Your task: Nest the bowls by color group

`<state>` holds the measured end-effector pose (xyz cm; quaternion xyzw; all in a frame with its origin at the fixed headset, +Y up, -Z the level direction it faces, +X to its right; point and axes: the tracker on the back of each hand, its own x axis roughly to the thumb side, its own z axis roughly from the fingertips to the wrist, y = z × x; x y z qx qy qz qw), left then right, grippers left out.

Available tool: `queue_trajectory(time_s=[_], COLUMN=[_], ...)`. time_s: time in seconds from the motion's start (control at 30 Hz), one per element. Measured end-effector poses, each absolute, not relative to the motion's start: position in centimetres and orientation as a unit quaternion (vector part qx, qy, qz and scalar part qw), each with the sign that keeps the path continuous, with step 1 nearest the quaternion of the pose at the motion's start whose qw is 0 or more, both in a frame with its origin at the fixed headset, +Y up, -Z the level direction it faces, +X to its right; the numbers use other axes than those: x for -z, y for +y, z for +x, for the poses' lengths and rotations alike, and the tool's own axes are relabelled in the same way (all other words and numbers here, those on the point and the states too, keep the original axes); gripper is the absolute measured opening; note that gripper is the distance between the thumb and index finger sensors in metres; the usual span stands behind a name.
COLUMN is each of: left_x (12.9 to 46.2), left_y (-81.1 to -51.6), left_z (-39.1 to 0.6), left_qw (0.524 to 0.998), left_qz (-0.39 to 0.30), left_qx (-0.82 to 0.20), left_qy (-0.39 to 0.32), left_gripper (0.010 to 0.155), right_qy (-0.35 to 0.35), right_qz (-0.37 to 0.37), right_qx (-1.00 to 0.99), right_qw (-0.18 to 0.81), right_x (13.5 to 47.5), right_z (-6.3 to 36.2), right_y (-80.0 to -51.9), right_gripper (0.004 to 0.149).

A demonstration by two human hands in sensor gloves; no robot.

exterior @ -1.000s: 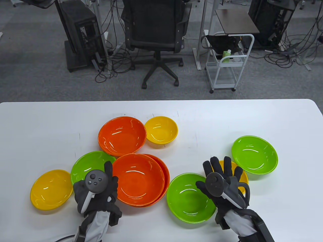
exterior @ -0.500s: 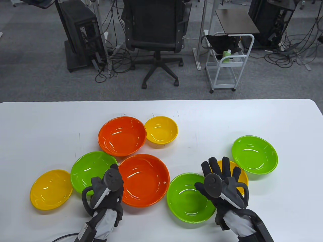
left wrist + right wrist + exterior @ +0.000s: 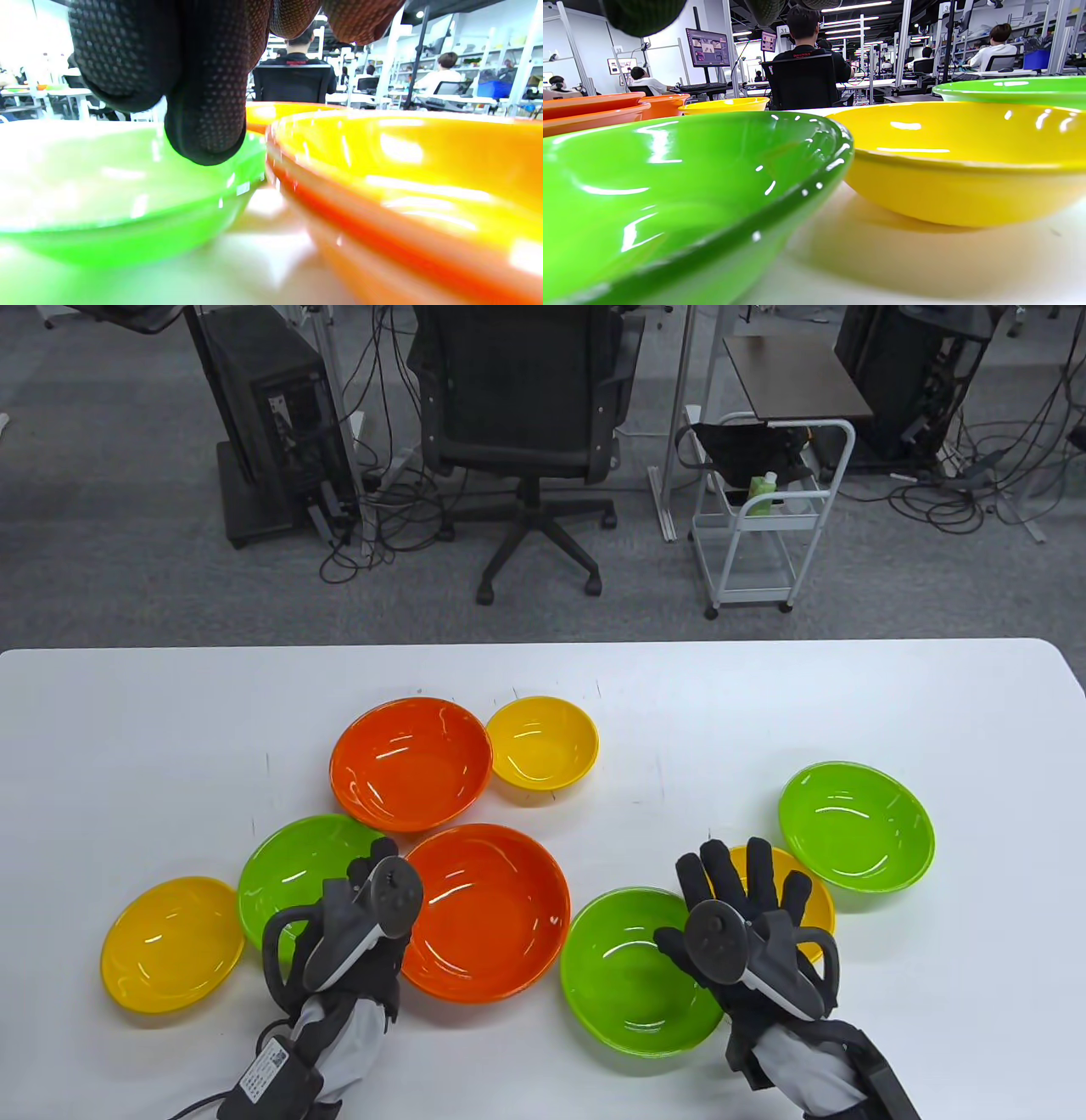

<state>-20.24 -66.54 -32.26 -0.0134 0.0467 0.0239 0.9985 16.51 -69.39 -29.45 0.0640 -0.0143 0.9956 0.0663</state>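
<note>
Since the left hand (image 3: 361, 912) hovers between the left green bowl (image 3: 293, 874) and the orange stack (image 3: 488, 912), fingers gathered and gripping nothing, the operator should pinch the green rim firmly; right hand (image 3: 747, 925) is spread.

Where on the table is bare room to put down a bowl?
Bare table spans the far strip beyond the small yellow bowl, the left end, and right of the far-right green bowl. Crowded around the near orange bowl.

number 31 on pillar sign (image 3: 784, 30)
</note>
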Motion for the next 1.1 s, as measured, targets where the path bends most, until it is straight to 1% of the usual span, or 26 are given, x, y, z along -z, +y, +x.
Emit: queue_trajectory(time_s=[0.17, 0.27, 0.33, 0.4, 0.43, 0.5, 0.63, 0.73, 0.77, 0.87, 1.0, 1.1], left_x=[34.5, 36.8, 38.5, 40.2, 41.0, 42.7, 45.0, 46.3, 46.8, 48.0, 49.9, 51.0], left_y=[-62.9, -61.2, -60.9, -61.5, -62.1, -63.6, -65.5, -66.8, -67.3, -68.5, -69.8, -71.0], left_z=[-21.0, -21.9, -22.7, -23.5, -24.1, -25.4, -28.0, -29.8, -30.3, -31.1, -31.0, -30.6], left_qw=[0.999, 0.998, 0.997, 0.993, 0.99, 0.981, 0.965, 0.945, 0.937, 0.924, 0.92, 0.914], left_qz=[-0.004, -0.009, -0.003, 0.016, 0.005, -0.042, -0.106, -0.143, -0.161, -0.177, -0.201, -0.215], left_qx=[-0.012, -0.038, -0.07, -0.108, -0.123, -0.157, -0.154, -0.185, -0.201, -0.227, -0.222, -0.218], left_qy=[0.04, 0.046, 0.044, 0.051, 0.069, 0.102, 0.182, 0.227, 0.235, 0.251, 0.252, 0.268], left_gripper=[0.064, 0.066, 0.066, 0.067, 0.068, 0.072, 0.078, 0.083, 0.084, 0.085, 0.084, 0.085], right_qy=[0.004, -0.005, -0.005, -0.015, -0.02, -0.023, -0.016, -0.003, -0.001, 0.005, 0.003, -0.004], right_qz=[0.059, 0.055, 0.055, 0.057, 0.056, 0.05, 0.03, 0.018, 0.013, 0.009, 0.01, 0.01], right_qx=[-0.997, -0.996, -0.997, -0.996, -0.996, -0.996, -0.996, -0.996, -0.996, -0.995, -0.997, -0.997], right_qw=[0.058, 0.065, 0.062, 0.059, 0.059, 0.063, 0.078, 0.084, 0.088, 0.094, 0.082, 0.082], right_x=[28.6, 28.2, 28.1, 27.9, 27.8, 27.5, 27.3, 27.5, 27.7, 28.1, 28.1, 28.0], right_z=[17.4, 17.7, 17.8, 18.0, 18.1, 18.6, 19.5, 20.0, 20.2, 20.1, 19.9, 20.0], right_y=[-70.2, -70.4, -70.3, -70.2, -70.2, -70.0, -70.2, -70.5, -70.6, -70.8, -71.0, -70.9], right_gripper=[0.082, 0.082, 0.082, 0.082, 0.082, 0.081, 0.08, 0.08, 0.08, 0.079, 0.079, 0.079])
